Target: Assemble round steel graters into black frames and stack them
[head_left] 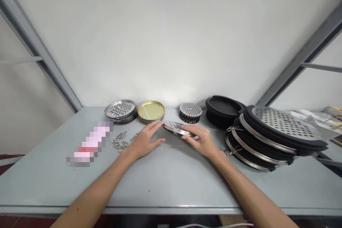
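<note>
Above the middle of the table, a round metal grater disc (175,126) with a silver rim is tilted, its far left side raised. My right hand (201,138) pinches its right edge, fingers on top and thumb toward the near side. My left hand (146,140) is at the disc's left edge, fingertips at or just touching the rim, thumb held apart. Its fingers are stretched out and open. Behind the disc stands a stack of small perforated discs (190,110). Just left of my left hand lie several loose wire clips (121,142).
At the back left are stacks of grater discs (121,109) and gold-coloured round plates (151,109). Black round bowls (224,108) stand back right. A tall stack of black rings with grater plates (283,123) fills the right side. A blurred-out pink object (91,144) lies left.
</note>
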Demonstrator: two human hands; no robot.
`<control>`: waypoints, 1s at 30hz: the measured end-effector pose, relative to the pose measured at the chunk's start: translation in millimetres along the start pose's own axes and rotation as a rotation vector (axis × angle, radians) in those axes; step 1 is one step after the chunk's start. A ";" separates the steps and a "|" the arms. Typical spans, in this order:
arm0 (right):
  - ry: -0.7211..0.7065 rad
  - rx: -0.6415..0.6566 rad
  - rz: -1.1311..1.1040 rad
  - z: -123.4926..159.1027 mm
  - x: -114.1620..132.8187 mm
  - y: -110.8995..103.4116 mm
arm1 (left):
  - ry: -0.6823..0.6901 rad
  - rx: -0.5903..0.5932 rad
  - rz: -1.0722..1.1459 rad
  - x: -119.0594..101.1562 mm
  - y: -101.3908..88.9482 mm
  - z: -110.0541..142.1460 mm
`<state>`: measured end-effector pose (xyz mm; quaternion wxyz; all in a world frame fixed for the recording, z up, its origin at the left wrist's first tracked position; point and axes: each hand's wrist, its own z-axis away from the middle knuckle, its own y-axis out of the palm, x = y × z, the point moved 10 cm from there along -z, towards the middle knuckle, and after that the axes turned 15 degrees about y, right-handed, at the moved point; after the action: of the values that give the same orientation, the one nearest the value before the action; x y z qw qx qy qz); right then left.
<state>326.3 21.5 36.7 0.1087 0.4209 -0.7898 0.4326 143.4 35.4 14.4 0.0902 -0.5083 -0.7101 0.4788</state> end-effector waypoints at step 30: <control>0.114 0.326 0.248 10.3 -11.4 53.4 | 0.067 0.257 -0.017 -14.2 30.9 6.8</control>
<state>294.8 34.5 -7.1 0.0292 0.3073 -0.7477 0.5879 165.5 20.6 -7.9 0.1824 -0.5023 -0.6438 0.5477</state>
